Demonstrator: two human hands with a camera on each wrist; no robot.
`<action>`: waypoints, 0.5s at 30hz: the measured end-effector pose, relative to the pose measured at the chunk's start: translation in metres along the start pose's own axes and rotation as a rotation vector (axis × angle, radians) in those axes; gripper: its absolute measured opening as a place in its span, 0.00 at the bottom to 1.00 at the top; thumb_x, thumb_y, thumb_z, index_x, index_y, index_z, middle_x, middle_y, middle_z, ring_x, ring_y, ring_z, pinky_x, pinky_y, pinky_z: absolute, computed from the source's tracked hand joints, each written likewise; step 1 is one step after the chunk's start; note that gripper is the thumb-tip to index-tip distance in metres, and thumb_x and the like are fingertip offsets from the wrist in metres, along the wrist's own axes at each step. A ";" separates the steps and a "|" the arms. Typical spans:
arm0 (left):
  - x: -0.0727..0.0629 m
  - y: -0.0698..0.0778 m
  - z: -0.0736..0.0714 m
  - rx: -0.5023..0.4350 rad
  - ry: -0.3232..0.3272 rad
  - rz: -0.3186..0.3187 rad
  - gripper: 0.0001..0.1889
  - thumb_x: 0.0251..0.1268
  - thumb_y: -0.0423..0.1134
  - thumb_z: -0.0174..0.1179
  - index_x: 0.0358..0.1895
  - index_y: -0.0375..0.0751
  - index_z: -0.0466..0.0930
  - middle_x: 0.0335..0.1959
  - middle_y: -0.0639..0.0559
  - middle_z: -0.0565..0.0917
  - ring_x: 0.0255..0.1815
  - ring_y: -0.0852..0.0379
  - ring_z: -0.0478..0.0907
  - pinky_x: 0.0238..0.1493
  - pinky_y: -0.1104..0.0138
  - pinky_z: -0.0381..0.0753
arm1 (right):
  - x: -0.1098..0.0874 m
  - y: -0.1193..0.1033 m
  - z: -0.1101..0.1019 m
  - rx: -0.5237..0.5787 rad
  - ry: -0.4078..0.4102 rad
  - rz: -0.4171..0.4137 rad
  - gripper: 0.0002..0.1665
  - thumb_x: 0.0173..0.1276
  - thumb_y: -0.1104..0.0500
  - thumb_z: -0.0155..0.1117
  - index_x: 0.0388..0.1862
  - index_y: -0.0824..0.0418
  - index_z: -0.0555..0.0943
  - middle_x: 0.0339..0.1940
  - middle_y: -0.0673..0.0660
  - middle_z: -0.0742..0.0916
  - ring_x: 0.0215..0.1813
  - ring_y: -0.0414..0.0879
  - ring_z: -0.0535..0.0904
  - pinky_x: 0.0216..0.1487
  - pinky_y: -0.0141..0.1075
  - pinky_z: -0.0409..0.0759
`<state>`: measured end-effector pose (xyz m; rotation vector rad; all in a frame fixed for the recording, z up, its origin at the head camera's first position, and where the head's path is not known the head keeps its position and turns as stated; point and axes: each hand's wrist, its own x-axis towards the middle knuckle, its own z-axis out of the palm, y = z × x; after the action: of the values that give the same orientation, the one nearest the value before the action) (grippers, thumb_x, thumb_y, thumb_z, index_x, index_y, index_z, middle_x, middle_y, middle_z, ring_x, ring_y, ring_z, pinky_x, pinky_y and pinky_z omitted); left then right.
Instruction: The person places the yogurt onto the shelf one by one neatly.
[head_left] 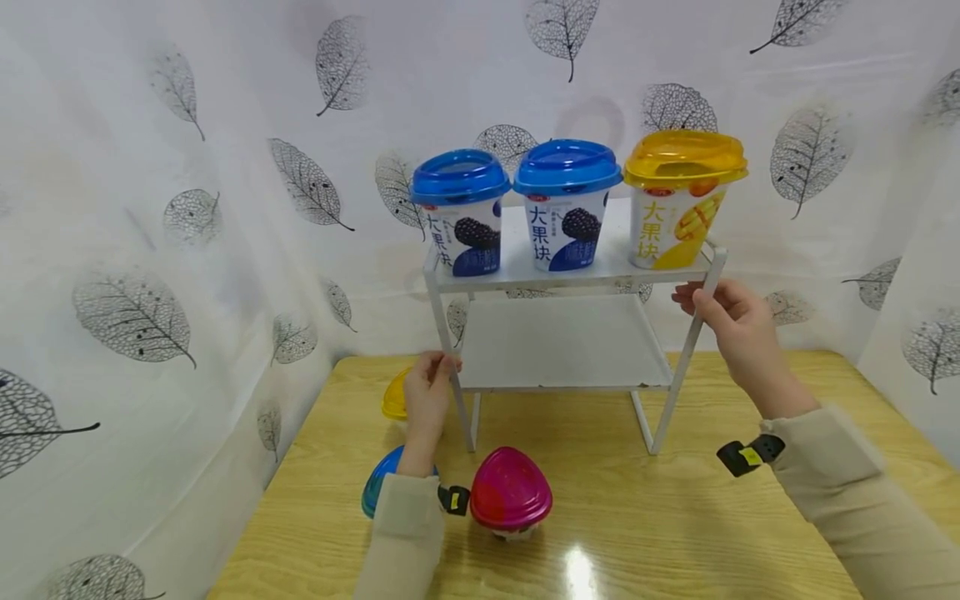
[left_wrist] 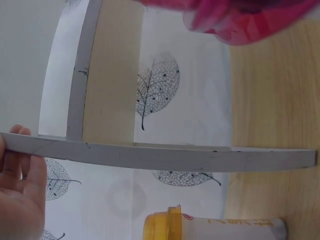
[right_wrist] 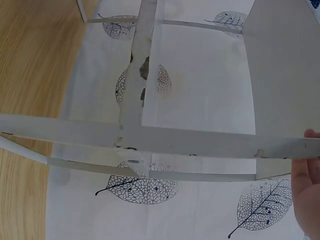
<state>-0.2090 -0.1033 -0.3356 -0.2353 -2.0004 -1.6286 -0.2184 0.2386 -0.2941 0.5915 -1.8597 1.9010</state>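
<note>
A white two-tier metal rack stands in the middle of the head view. My left hand pinches its left front leg, around the height of the lower shelf. Higher up, just under the top shelf, my right hand grips the right front leg. Two blue-lidded cups with blackberry pictures, a left one and a middle one, are upright on the top shelf. A yellow-lidded cup is beside them at the right. Whether the rack's feet touch the table cannot be told.
On the wooden table, a pink-lidded cup stands before the rack. A blue-lidded cup is partly behind my left forearm, and another yellow-lidded cup is left of my left hand. Leaf-patterned sheeting rises behind and leftward.
</note>
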 end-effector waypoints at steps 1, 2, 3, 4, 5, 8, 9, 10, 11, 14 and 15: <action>0.000 0.000 0.000 0.001 0.001 -0.006 0.09 0.62 0.28 0.49 0.32 0.20 0.73 0.30 0.29 0.78 0.34 0.38 0.75 0.39 0.53 0.75 | 0.000 0.000 0.000 -0.011 -0.020 -0.007 0.11 0.67 0.63 0.50 0.46 0.65 0.74 0.39 0.50 0.82 0.44 0.40 0.77 0.45 0.24 0.71; 0.000 0.000 0.000 0.004 0.000 -0.012 0.09 0.62 0.28 0.48 0.33 0.20 0.73 0.30 0.29 0.78 0.34 0.38 0.75 0.39 0.53 0.75 | 0.000 0.000 0.001 -0.005 -0.041 -0.012 0.12 0.67 0.63 0.49 0.46 0.66 0.73 0.40 0.51 0.82 0.44 0.40 0.77 0.45 0.25 0.72; 0.000 0.000 0.000 0.003 -0.001 -0.017 0.09 0.62 0.28 0.48 0.33 0.20 0.73 0.30 0.29 0.78 0.34 0.38 0.75 0.39 0.53 0.75 | 0.001 -0.001 0.001 0.001 -0.056 -0.016 0.12 0.68 0.63 0.48 0.47 0.67 0.73 0.40 0.52 0.82 0.44 0.40 0.77 0.45 0.25 0.72; 0.001 -0.004 0.000 -0.006 -0.002 -0.023 0.09 0.62 0.28 0.49 0.33 0.21 0.73 0.30 0.30 0.78 0.34 0.38 0.75 0.40 0.53 0.75 | 0.001 -0.001 0.001 -0.005 -0.068 -0.018 0.12 0.68 0.62 0.47 0.46 0.67 0.73 0.40 0.52 0.82 0.43 0.40 0.78 0.45 0.25 0.72; 0.002 -0.008 0.000 -0.014 -0.003 -0.025 0.09 0.63 0.28 0.49 0.33 0.21 0.73 0.30 0.30 0.78 0.34 0.38 0.75 0.40 0.52 0.74 | 0.002 -0.002 0.002 -0.003 -0.076 -0.018 0.13 0.69 0.61 0.46 0.46 0.67 0.73 0.39 0.52 0.82 0.43 0.40 0.78 0.45 0.26 0.73; 0.004 -0.022 0.001 -0.024 -0.003 -0.020 0.09 0.63 0.29 0.49 0.33 0.22 0.74 0.30 0.32 0.79 0.34 0.40 0.76 0.39 0.54 0.75 | 0.003 -0.002 0.002 0.031 -0.085 0.000 0.15 0.69 0.59 0.46 0.43 0.69 0.73 0.37 0.54 0.82 0.40 0.41 0.80 0.43 0.28 0.74; 0.005 -0.027 0.001 -0.023 -0.002 -0.022 0.09 0.63 0.30 0.50 0.32 0.23 0.74 0.29 0.33 0.79 0.34 0.41 0.76 0.39 0.54 0.75 | 0.004 -0.002 0.002 0.036 -0.084 0.009 0.14 0.69 0.58 0.46 0.42 0.69 0.73 0.36 0.54 0.82 0.38 0.41 0.80 0.42 0.28 0.75; 0.006 -0.031 0.002 -0.021 -0.001 -0.024 0.10 0.63 0.31 0.50 0.32 0.24 0.74 0.29 0.34 0.80 0.34 0.42 0.76 0.38 0.55 0.75 | 0.004 -0.002 0.001 0.043 -0.083 0.015 0.15 0.69 0.58 0.45 0.41 0.69 0.73 0.35 0.54 0.82 0.37 0.41 0.81 0.42 0.29 0.75; 0.006 -0.032 0.002 -0.016 0.000 -0.024 0.10 0.63 0.32 0.50 0.32 0.25 0.75 0.29 0.34 0.80 0.34 0.43 0.76 0.38 0.57 0.75 | 0.004 -0.002 0.001 0.054 -0.081 0.021 0.15 0.69 0.58 0.46 0.39 0.69 0.74 0.34 0.55 0.82 0.36 0.42 0.81 0.41 0.29 0.76; 0.006 -0.034 0.003 0.006 0.006 -0.024 0.11 0.63 0.34 0.50 0.33 0.26 0.75 0.30 0.36 0.80 0.34 0.45 0.77 0.38 0.60 0.76 | 0.005 -0.001 0.001 0.102 -0.081 0.038 0.14 0.68 0.58 0.46 0.36 0.68 0.74 0.31 0.55 0.82 0.33 0.42 0.81 0.39 0.30 0.77; 0.007 -0.034 0.003 0.015 0.009 -0.027 0.11 0.63 0.35 0.50 0.33 0.26 0.75 0.30 0.37 0.80 0.34 0.46 0.77 0.38 0.61 0.76 | 0.006 -0.001 0.002 0.122 -0.080 0.041 0.14 0.68 0.58 0.46 0.34 0.68 0.75 0.30 0.55 0.82 0.33 0.42 0.80 0.38 0.30 0.77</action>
<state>-0.2312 -0.1109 -0.3619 -0.1953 -2.0166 -1.6281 -0.2224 0.2371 -0.2896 0.6825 -1.8268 2.0570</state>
